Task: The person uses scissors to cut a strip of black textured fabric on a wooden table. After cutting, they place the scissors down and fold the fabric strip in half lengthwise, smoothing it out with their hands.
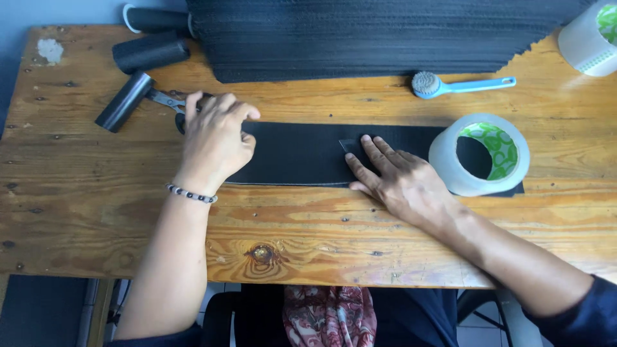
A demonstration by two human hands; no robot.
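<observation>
Wooden table: all items are carried on it. Stack of black sheets: seen at the far edge, behind the black strip. The strip is laid flat across the table's middle. Clear tape roll: rested on the strip's right end. Left hand: curled over the strip's left end, beside scissors; grip unclear. Right hand: pressed flat, fingers spread, on the strip. Blue brush: behind the strip.

Beat-up wooden table, knots and all. On it lay a black strip, a tape roll on the strip's right end, a blue brush, scissors, black rolls, a big black stack at the back, plus another tape roll in the far right corner.
</observation>
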